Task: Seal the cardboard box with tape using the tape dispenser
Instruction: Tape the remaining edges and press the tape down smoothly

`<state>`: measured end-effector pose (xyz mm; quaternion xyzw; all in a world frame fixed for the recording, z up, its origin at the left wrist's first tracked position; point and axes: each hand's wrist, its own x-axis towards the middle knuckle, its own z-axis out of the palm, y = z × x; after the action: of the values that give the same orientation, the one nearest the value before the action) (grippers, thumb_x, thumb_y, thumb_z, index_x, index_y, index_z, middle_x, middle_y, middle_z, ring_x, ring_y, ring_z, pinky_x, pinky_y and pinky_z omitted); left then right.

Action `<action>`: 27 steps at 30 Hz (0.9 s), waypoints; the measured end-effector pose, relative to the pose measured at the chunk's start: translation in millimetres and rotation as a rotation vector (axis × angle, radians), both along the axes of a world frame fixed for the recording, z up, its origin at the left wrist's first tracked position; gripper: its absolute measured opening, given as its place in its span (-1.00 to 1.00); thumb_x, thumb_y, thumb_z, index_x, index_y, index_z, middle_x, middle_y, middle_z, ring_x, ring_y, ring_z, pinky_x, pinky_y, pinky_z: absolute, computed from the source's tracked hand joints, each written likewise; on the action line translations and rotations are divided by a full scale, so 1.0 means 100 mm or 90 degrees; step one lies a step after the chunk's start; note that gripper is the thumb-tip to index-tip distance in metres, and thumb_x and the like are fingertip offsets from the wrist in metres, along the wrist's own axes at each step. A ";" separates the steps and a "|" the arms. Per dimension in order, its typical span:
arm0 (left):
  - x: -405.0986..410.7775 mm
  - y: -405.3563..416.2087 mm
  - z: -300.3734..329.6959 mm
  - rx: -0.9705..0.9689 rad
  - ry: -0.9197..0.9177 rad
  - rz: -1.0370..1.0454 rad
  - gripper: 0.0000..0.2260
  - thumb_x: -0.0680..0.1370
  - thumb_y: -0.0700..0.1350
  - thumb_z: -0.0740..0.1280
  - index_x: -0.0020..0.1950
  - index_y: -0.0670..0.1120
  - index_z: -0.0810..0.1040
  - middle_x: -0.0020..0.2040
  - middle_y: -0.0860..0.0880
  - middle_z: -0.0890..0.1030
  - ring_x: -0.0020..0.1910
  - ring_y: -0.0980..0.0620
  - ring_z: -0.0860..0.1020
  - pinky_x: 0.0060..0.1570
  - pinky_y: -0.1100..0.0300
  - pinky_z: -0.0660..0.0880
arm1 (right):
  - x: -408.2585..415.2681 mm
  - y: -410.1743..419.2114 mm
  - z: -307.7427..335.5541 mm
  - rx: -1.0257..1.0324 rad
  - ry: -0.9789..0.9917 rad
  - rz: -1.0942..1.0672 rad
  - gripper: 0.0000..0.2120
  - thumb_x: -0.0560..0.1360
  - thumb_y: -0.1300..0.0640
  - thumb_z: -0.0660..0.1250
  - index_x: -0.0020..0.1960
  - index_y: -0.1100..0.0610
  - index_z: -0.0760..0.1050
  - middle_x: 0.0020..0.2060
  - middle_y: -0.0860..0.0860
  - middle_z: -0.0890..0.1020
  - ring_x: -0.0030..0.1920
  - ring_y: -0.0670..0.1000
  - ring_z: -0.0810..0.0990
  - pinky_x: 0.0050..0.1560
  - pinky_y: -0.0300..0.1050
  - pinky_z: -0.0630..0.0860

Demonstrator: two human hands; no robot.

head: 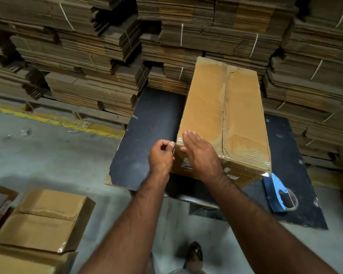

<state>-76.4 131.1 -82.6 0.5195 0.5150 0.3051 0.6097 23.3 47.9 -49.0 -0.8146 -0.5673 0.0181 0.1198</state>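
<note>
Right hand (199, 153) flat on box (224, 115) corner; left hand (161, 155) pinches tape (177, 142) end. Dispenser (279, 192) idle beside box; sealing looks nearly finished.

Cardboard box (224, 115): matt brown corrugated card, scuffed and creased, with glossy clear tape (179, 140) at its near left corner.
Tape dispenser (279, 192): smooth blue plastic (near the table's right edge).
Table (152, 123): dark matt board, scratched, chipped at the near left corner.
</note>
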 end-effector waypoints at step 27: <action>-0.08 -0.14 0.32 0.159 -0.018 -0.218 -0.36 0.57 0.39 -0.07 0.58 0.13 0.22 0.56 0.10 0.27 0.50 0.19 0.22 0.50 0.15 0.13 | 0.12 -0.13 0.11 -0.004 0.035 0.023 -0.44 0.68 -0.13 0.00 0.55 0.19 0.23 0.53 0.13 0.30 0.55 0.08 0.20 0.53 0.05 0.16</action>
<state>-84.7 116.6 -50.8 0.6665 0.3692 0.2657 0.5907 35.4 35.3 -37.8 -0.8039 -0.5781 0.0445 0.1325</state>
